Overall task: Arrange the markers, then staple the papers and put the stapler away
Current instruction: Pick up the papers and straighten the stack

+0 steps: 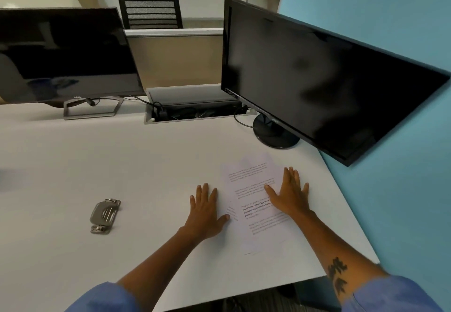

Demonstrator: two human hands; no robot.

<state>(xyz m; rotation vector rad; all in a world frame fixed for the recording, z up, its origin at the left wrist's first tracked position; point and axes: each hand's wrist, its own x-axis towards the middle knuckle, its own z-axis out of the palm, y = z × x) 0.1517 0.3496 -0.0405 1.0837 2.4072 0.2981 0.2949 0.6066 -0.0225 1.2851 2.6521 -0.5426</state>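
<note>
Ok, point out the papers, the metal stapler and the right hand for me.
papers (253, 228): head view, printed face of the top sheet.
metal stapler (105, 214): head view, its ridged top plate.
right hand (290, 195): head view, back of the hand, flat on the papers.

Two dark monitors (66, 53) on desk (97, 160)

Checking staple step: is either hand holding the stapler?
No: both the left hand and right hand lie flat, by and on the papers.

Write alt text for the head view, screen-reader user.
Both hands lie flat, fingers spread, on a white desk: the right hand on a loose pile of printed papers, the left hand beside it, thumb on the pile's edge. A grey metal stapler sits apart to the left; two dark monitors stand behind.
</note>
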